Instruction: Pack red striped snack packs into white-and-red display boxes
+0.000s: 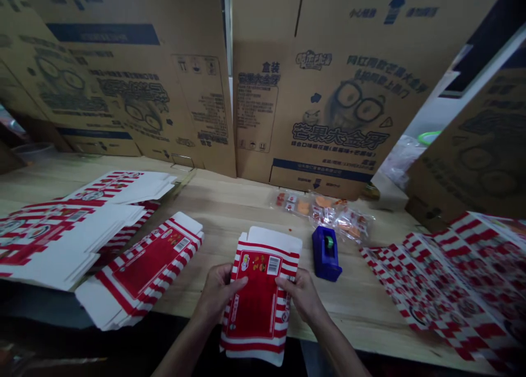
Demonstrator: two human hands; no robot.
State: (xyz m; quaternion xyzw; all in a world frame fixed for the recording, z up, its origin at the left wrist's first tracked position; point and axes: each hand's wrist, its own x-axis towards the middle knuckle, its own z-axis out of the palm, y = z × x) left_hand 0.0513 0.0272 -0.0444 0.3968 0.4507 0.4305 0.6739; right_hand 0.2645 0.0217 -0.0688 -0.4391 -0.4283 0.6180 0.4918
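Near the table's front edge I hold a red and white striped carton [255,303] by its two long sides. Its red printed face is up, and its white end flap points away from me. My left hand [218,290] grips the left side, thumb on top. On the right side my right hand [302,293] grips it the same way. The fingers underneath are hidden. To the left lies a stack of flat cartons [152,262] with the same print. A blue tape dispenser [326,253] stands just beyond my right hand.
More flat striped cartons [78,223] are piled at the far left. Printed cartons [456,278] stand in rows on the right. Clear packets [324,210] with orange items lie behind the dispenser. Large cardboard sheets [329,92] wall off the back of the wooden table [213,201].
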